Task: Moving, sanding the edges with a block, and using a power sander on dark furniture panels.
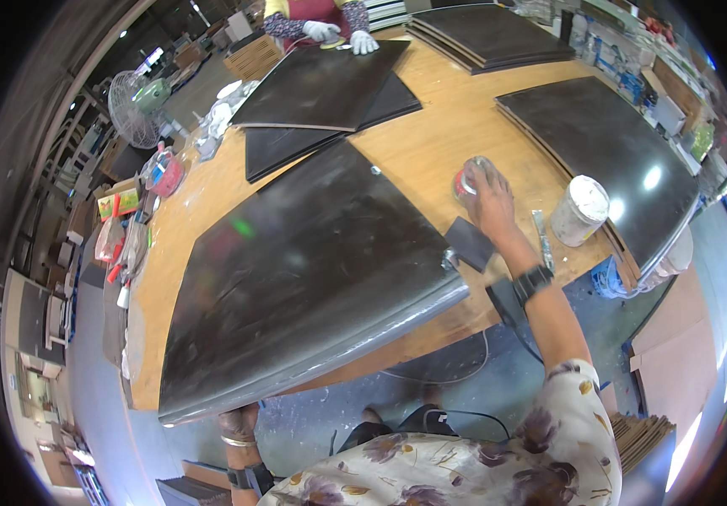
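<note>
A large dark brown panel [313, 253] lies in front of me, its pale-streaked front edge overhanging the wooden table [431, 110]. On the right, my right hand [490, 198] reaches down from above and is wrapped over a small round tin [463, 184] with a red side. The tin stands on the wood, partly hidden by my fingers. My left hand [239, 419] is below the panel's front edge at the near left, where the panel hides its fingers. A dark flat square piece [469, 243] lies under my right wrist, beside the panel's right corner.
A white-smeared tub [581, 211] and a scraper [542, 240] are to the right. Stacked dark panels [608, 152] lie along the right edge, with others [498, 34] behind. Across the table a person's gloved hands [342, 38] work on another panel [321, 84]. A fan [136, 105] stands far left.
</note>
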Demonstrator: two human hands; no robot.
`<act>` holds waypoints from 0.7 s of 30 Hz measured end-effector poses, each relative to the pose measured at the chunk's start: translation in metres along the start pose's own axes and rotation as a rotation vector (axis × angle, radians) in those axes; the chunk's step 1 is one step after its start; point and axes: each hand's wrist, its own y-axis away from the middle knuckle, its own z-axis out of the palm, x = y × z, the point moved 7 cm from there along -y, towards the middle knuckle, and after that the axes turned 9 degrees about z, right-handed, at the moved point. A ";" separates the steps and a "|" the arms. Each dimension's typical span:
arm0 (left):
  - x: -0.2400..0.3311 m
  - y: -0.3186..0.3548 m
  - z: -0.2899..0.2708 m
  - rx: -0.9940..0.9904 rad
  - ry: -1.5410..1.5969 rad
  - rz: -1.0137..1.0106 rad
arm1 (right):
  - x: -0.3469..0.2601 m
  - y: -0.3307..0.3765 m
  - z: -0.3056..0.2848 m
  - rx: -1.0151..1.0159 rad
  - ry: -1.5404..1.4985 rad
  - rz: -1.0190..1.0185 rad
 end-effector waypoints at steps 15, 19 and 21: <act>-0.148 0.102 -0.030 0.030 0.327 -0.416 | 0.083 0.102 0.002 -0.563 -0.647 0.600; -0.189 0.149 -0.088 0.366 0.496 -0.521 | 0.059 0.133 -0.017 -0.546 -0.968 0.654; -0.203 0.168 -0.117 0.438 0.548 -0.567 | 0.037 0.144 -0.022 -0.574 -1.022 0.706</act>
